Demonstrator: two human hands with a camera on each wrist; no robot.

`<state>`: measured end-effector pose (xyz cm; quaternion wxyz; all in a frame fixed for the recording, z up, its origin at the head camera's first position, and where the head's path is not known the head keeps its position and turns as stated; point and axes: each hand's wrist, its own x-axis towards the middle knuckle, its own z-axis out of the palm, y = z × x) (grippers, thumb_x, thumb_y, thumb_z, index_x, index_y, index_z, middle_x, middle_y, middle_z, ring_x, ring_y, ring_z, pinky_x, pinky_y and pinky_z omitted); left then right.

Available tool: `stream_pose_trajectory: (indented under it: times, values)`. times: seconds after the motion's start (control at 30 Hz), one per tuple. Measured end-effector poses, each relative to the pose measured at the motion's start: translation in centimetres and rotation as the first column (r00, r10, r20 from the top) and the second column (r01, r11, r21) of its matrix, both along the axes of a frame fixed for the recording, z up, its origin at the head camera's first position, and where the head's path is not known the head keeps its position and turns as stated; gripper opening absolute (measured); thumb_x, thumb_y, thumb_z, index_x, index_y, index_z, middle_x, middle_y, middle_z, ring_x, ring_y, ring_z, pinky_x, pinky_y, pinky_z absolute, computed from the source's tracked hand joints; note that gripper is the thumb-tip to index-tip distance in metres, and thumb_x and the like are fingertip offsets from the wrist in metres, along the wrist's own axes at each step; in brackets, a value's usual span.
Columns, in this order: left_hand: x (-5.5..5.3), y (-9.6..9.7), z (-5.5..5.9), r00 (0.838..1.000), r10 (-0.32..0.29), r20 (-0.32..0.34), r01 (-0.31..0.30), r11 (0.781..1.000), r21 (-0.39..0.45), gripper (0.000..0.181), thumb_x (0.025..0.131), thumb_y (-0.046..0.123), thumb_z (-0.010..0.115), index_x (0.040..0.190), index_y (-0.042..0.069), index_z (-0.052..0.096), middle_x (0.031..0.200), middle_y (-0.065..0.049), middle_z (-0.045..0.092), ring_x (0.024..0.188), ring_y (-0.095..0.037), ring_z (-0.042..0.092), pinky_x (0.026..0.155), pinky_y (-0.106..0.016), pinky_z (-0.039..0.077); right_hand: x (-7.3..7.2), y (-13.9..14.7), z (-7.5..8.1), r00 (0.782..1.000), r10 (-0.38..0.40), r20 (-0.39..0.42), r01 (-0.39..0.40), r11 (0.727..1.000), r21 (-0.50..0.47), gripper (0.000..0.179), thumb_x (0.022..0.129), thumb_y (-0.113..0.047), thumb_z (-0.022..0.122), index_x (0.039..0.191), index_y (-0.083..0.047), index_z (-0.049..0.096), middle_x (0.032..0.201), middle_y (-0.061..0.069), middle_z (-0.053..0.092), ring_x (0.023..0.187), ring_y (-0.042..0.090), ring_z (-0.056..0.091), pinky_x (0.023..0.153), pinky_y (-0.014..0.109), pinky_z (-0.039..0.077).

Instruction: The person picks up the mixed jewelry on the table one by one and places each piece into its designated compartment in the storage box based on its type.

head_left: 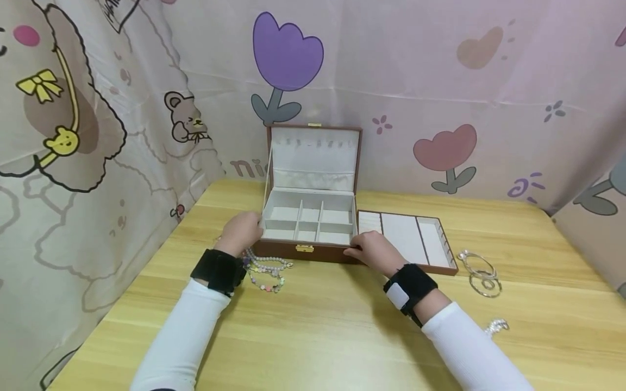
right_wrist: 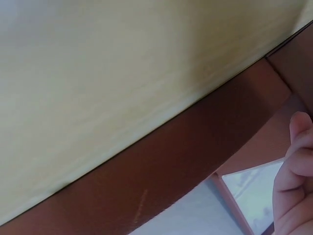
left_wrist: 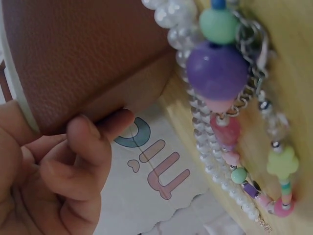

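1. My left hand [head_left: 240,232] is at the left front corner of the box, fingers curled and clamped on its wall. That wall hides part of the hand in the left wrist view.
2. A pearl string [left_wrist: 199,133] and a coloured bead string [left_wrist: 217,71] lie by that corner, toward the left edge of the worktop [head_left: 293,336]. Both are outside the box, so I judge them not yet dealt with. They overlap, and my wrist covers some of them.
3. The box [head_left: 274,249] stands near the worktop's far edge, closer to the far left corner than the far right. Opening it looks done: the lid [head_left: 313,152] is up, and I see nothing in the six compartments. Whether I am steadying or shifting it, I cannot tell.
4. My right hand [head_left: 379,251] is at the right front corner, fingers curled on it as far as I can judge; the right wrist view cuts most of it off.
5. The tray [head_left: 401,233] is already out, flat just right of the box, partly behind my hand.
6. Bangles [head_left: 495,273] lie toward the right edge, also left for later, I judge. Nearer the front edge, my sleeve [head_left: 469,336] half hides a white trinket [head_left: 495,326].
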<state>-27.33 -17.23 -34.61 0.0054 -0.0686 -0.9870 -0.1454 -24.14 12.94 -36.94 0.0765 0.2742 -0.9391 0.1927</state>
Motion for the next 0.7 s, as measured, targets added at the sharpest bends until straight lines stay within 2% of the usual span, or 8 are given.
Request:
stream_pose_trajectory:
  times: [0.23, 0.7]
  values:
    - [0.5, 0.0, 0.1, 1.0, 0.007, 0.016, -0.007, 1.0, -0.003, 0.012, 0.084, 0.005, 0.053, 0.088, 0.0, 0.062, 0.079, -0.011, 0.06, 0.068, -0.023, 0.051, 0.059, -0.031, 0.04, 0.8, 0.0, 0.2, 1.0, 0.003, 0.029, -0.003, 1.0, 0.0, 0.03, 0.083, -0.02, 0.067, 0.058, -0.012, 0.052, 0.054, -0.008, 0.04, 0.051, 0.004, 0.035, 0.049, 0.016, 0.031]
    - [2.3, -0.1, -0.1, 0.999, -0.039, -0.019, 0.038, 0.999, -0.009, 0.013, 0.085, 0.007, 0.054, 0.092, -0.001, 0.063, 0.072, -0.008, 0.058, 0.062, -0.021, 0.049, 0.054, -0.027, 0.036, 2.4, 0.2, 0.4, 0.998, 0.031, 0.052, -0.032, 0.999, 0.019, 0.03, 0.082, -0.019, 0.067, 0.058, -0.013, 0.051, 0.054, -0.009, 0.039, 0.05, 0.002, 0.033, 0.048, 0.015, 0.029]
